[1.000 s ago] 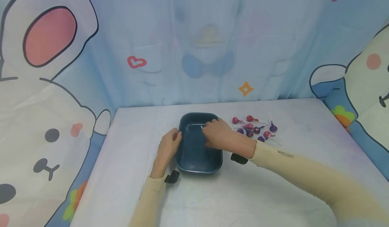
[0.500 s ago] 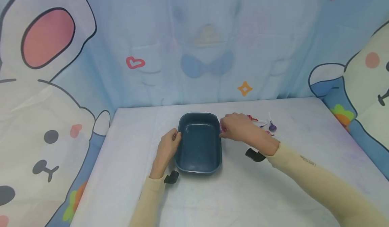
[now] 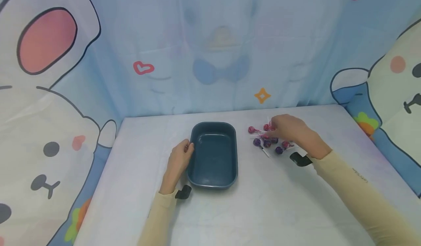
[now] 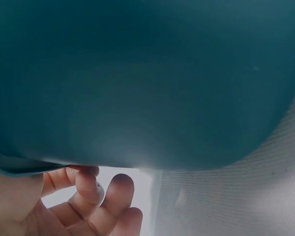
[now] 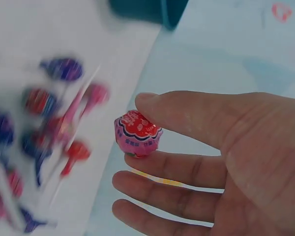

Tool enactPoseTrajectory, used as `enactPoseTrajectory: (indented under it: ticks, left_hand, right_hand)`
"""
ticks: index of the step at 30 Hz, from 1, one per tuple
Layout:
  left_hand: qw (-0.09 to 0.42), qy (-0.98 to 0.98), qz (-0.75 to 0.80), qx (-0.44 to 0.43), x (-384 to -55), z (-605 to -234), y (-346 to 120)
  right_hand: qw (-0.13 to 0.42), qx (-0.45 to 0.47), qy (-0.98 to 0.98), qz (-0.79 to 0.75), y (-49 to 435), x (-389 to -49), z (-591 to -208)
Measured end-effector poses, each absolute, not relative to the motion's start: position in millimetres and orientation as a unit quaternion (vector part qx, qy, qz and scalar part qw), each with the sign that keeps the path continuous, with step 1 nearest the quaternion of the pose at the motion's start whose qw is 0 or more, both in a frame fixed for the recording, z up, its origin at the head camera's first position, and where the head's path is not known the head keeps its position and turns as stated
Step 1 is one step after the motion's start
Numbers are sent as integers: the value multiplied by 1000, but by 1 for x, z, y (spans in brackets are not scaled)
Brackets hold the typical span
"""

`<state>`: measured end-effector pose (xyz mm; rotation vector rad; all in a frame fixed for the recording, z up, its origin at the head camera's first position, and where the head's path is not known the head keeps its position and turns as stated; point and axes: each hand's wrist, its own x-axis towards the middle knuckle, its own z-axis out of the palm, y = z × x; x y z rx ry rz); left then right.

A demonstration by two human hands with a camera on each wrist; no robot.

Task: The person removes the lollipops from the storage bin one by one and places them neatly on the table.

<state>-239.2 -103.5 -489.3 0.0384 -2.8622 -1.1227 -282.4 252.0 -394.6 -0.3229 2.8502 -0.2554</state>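
A dark teal rectangular tray (image 3: 213, 162) with rounded corners stands on the table, its floor bare. My left hand (image 3: 177, 160) pinches the tray's left rim; in the left wrist view its other fingers (image 4: 119, 194) hang loosely below the rim. Above the candy pile at the right is my right hand (image 3: 291, 129). Between its thumb and index finger it pinches a pink and red wrapped lollipop (image 5: 136, 133), whose stick is hidden. Several purple, red and pink lollipops (image 3: 267, 143) lie in a loose heap under and beside that hand, partly covered by it.
The table (image 3: 279, 209) wears a white cloth. Behind it hangs a light blue curtain (image 3: 223, 96) with cartoon prints. One purple lollipop (image 3: 257, 142) lies at the heap's left edge, stick pointing towards the front.
From over the tray, my right hand has moved right past its edge to the heap, a pink lollipop in its fingers in the later frames. My left hand stays at the rim.
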Motion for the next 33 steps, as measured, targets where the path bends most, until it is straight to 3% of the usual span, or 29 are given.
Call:
enactPoseTrajectory:
  ticks: [8,17,33]
  left_hand:
    - [37,-931,-364,18,-237,-491,-106]
    - [38,-932,-361,10,-236,-491,-104]
    - [47,-930,-364,6,-236,-490,-104]
  right_hand:
    - [166,-42,981,-95,302,-305,-414]
    - [193,5,975,-114,351,-309,-434]
    - [217,19,969,-117,368,-307,-455]
